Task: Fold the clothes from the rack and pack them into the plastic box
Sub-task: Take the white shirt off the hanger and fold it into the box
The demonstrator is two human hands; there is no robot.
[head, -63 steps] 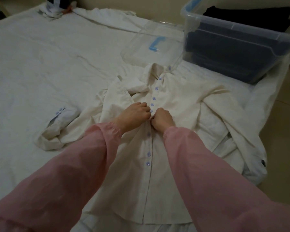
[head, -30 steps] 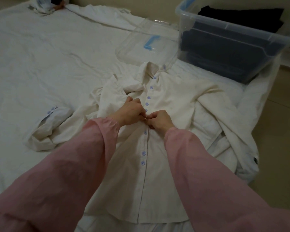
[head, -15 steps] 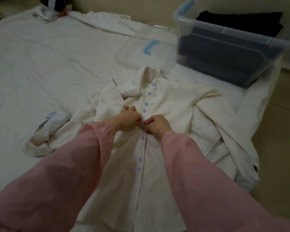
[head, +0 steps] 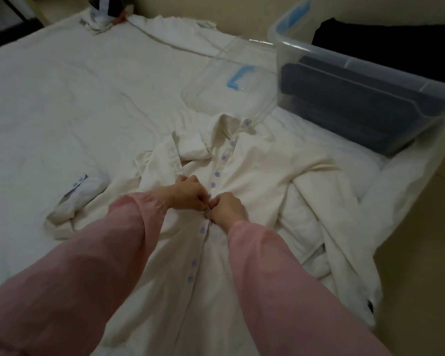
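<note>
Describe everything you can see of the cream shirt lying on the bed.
The cream shirt looks like light woven cloth, creased, lying front up on the white sheet, with its collar away from the person and its hem nearest. Pale blue buttons run down the front. One sleeve stretches out to the side, its buttoned cuff turned over; the other lies bunched on the opposite side. The left hand and right hand pinch the placket mid-chest, seemingly at a button.
</note>
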